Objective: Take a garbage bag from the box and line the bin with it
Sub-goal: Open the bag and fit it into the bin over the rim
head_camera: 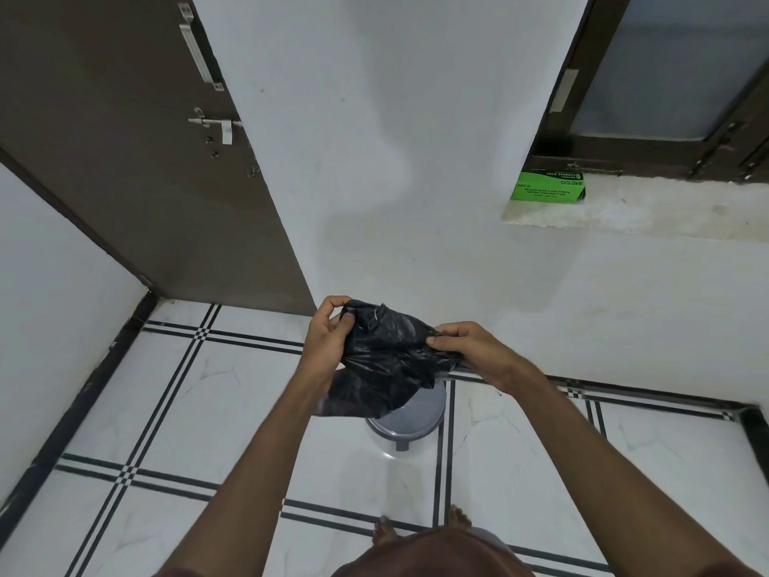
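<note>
Standing on the white tiled floor (187, 410) with black line borders, bare feet (387, 530) show at 6 o'clock. Just beyond, the round grey plastic bin (405, 422) sits on the floor, partly hidden under the crumpled black plastic garbage bag (387, 351). The bag is held above it, its long axis running roughly from 10 to 4 o'clock. The left hand (326, 335) pinches its upper left corner with curled fingers; the right hand (470, 347) grips its right edge. Farther off at 1 o'clock, the green cardboard box (549, 187) lies on the stone window sill (666, 210), well apart.
</note>
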Available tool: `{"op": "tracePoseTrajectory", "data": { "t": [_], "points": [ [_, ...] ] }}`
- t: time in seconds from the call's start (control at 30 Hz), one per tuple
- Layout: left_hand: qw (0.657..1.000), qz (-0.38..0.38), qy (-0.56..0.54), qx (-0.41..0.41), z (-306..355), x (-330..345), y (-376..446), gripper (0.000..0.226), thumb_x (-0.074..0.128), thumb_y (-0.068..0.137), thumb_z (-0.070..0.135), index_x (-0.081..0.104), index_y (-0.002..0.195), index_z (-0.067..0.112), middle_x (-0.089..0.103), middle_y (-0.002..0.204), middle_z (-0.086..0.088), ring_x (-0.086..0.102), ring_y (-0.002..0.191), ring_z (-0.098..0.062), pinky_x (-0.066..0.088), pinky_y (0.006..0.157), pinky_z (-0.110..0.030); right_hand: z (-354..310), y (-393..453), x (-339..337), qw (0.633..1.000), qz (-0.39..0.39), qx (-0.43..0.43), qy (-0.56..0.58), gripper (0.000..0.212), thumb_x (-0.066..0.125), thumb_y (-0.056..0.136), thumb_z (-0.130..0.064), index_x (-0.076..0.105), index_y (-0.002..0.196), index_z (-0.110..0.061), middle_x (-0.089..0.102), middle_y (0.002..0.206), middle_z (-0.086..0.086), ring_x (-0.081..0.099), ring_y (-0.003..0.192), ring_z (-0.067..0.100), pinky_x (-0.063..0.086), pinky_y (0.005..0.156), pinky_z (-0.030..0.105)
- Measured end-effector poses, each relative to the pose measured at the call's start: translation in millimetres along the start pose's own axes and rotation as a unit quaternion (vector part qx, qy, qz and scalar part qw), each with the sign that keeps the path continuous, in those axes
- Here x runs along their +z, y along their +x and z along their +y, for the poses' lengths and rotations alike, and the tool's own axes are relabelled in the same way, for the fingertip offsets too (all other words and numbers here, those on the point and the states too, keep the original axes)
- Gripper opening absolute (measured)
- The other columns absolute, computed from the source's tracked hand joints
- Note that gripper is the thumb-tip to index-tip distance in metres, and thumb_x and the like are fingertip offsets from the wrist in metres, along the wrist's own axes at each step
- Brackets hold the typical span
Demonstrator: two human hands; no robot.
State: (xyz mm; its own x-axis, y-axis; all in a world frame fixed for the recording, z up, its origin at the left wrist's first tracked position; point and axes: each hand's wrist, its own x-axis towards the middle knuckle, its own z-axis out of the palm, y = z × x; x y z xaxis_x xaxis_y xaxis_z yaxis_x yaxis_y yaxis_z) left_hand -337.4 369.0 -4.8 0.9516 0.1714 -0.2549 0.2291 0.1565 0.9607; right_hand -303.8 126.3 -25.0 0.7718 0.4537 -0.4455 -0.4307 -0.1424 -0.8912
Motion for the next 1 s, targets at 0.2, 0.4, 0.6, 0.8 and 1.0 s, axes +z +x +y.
{"op": "tracePoseTrajectory", "data": {
  "t": [0.2, 0.4, 0.6, 0.8, 1.0],
  "points": [
    [0.988, -0.111, 0.073, -0.080, -10, -4, -5, 0.058, 0.056, 0.083, 0.061, 0.066, 0.120, 0.018, 0.074, 0.109, -0.011, 0.070, 0.098, -0.022, 0.056, 0.089, -0.036, -18, 6, 10, 0.976, 0.104, -0.024, 0.191, 0.011, 0.053, 0.101, -0.020, 0.061, 0.096, -0.014, 0.071, 0.094, 0.009, 0.067, 0.083, 0.020, 0.056, 0.077, 0.034],
    [0.969, -0.212, 0.046, -0.120, -28, -3, -9, 0.046, 0.074, 0.085, 0.026, 0.062, 0.126, 0.008, 0.070, 0.122, -0.010, 0.065, 0.118, -0.022, 0.047, 0.105, -0.034, -29, 8, 5, 0.951, 0.129, -0.030, 0.279, 0.020, 0.050, 0.103, -0.021, 0.064, 0.111, -0.009, 0.074, 0.107, 0.012, 0.070, 0.100, 0.024, 0.057, 0.089, 0.040],
    [0.992, -0.095, 0.001, -0.080, -24, 10, -3, 0.032, 0.054, 0.097, 0.034, 0.067, 0.114, 0.010, 0.075, 0.111, -0.007, 0.068, 0.109, -0.025, 0.053, 0.096, -0.033, -22, 10, -6, 0.970, 0.207, -0.009, 0.124, 0.020, 0.061, 0.098, -0.027, 0.068, 0.093, -0.010, 0.074, 0.096, 0.013, 0.069, 0.085, 0.023, 0.057, 0.076, 0.033],
    [0.984, -0.077, 0.158, 0.022, -12, 10, -4, 0.045, 0.053, 0.093, 0.056, 0.071, 0.110, 0.018, 0.076, 0.103, 0.000, 0.071, 0.102, -0.018, 0.055, 0.091, -0.035, -6, 13, -19, 0.931, 0.359, -0.063, -0.019, 0.037, 0.064, 0.091, -0.044, 0.062, 0.081, -0.008, 0.064, 0.081, 0.010, 0.059, 0.076, 0.020, 0.050, 0.071, 0.040],
    [0.933, -0.216, 0.272, -0.090, -19, 0, 1, 0.033, 0.076, 0.080, 0.046, 0.073, 0.100, 0.021, 0.076, 0.100, -0.002, 0.071, 0.100, -0.022, 0.056, 0.094, -0.042, -11, 15, -26, 0.926, 0.342, 0.015, 0.158, 0.036, 0.040, 0.105, -0.042, 0.055, 0.109, -0.010, 0.063, 0.108, 0.006, 0.060, 0.098, 0.021, 0.053, 0.094, 0.047]
  ]
}}
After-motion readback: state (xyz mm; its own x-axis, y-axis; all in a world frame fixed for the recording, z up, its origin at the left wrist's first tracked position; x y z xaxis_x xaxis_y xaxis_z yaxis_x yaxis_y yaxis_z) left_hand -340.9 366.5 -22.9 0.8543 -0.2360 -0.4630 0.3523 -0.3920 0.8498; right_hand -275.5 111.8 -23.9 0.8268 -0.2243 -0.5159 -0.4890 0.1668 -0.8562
